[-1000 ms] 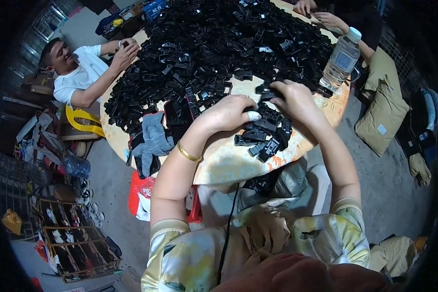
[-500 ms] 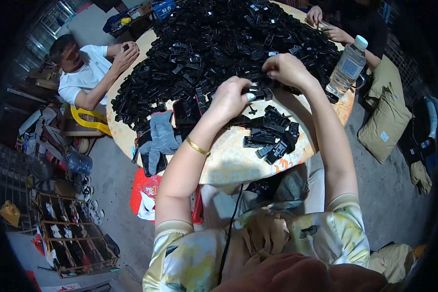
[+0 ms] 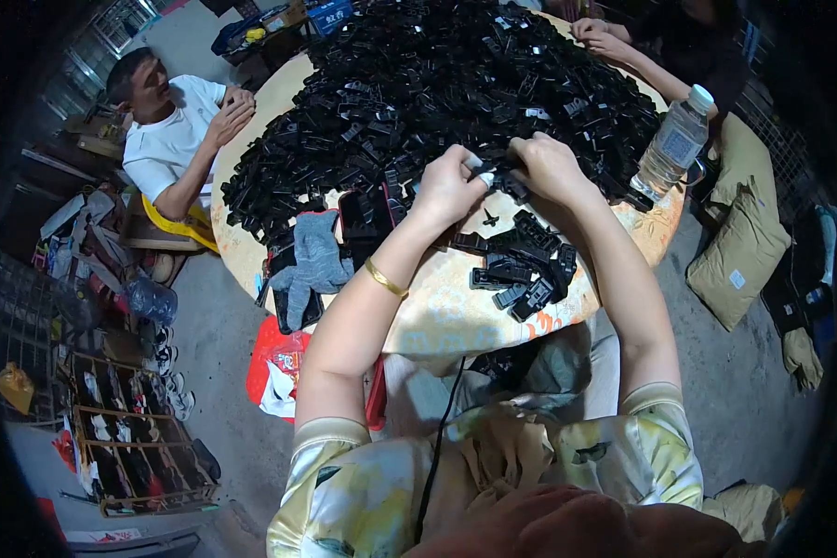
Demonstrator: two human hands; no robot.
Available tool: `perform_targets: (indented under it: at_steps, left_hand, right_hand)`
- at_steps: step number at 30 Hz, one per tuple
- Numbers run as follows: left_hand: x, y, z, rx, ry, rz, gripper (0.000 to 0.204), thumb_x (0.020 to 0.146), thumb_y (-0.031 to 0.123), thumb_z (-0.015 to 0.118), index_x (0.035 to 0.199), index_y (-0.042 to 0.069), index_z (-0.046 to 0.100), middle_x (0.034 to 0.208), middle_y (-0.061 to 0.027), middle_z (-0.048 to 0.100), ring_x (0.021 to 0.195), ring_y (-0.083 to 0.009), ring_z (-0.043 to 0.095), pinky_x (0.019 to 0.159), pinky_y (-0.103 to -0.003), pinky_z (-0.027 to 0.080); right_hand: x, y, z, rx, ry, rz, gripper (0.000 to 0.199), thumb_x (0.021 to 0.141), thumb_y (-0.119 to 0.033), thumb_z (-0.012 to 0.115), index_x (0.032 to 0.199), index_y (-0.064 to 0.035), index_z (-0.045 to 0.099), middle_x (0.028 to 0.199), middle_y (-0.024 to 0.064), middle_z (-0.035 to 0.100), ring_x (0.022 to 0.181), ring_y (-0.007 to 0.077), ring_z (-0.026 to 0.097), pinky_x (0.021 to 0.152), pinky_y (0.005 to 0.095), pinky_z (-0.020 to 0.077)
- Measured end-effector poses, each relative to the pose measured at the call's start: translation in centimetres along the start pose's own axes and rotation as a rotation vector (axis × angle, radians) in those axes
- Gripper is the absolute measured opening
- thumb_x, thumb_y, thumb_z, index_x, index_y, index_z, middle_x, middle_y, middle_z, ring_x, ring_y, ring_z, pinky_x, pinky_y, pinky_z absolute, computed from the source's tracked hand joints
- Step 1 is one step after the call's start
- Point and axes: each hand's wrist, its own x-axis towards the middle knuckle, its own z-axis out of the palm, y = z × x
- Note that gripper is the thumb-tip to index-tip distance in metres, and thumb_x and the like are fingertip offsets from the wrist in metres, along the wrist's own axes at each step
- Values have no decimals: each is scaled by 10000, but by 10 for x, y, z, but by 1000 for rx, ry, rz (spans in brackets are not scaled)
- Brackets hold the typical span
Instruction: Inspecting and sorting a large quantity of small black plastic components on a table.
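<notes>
My left hand, with white on a fingertip and a gold bangle on its wrist, is closed on a small black plastic part. Closed fingers of my right hand grip the same part from the other side; the fingers hide most of it. Beyond both hands spreads a big pile of black plastic parts. Nearer me, below my hands, lies a small heap of black plastic pieces. A tiny black cross-shaped piece rests by itself just above that heap.
On the round table, a grey glove and a dark phone lie left of my hands. A water bottle stands at the right edge. One co-worker sits at left, another at far right. Beige cushions lean at right.
My right hand has come down from the pile's edge to meet my left, and both now grip the black part. The view has shifted slightly.
</notes>
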Motion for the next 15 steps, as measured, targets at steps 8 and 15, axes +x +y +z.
perform_targets:
  at_steps: [8, 15]
  left_hand:
    - [4, 1, -4, -528, 10, -116, 251, 861, 8, 507, 1105, -53, 509, 810, -64, 608, 639, -106, 614, 603, -212, 530]
    - [8, -3, -8, -1390, -173, -297, 296, 879, 33, 470, 1170, -22, 473, 1016, -118, 567, 932, -202, 596, 847, -339, 518]
  right_hand:
    - [-1, -36, -18, 936, 229, 131, 284, 770, -130, 691, 1019, -13, 618, 902, 100, 672, 795, 145, 642, 715, 273, 507]
    - [2, -33, -8, 984, 267, 111, 288, 784, -105, 681, 1049, -19, 611, 915, 94, 669, 807, 135, 640, 717, 262, 515]
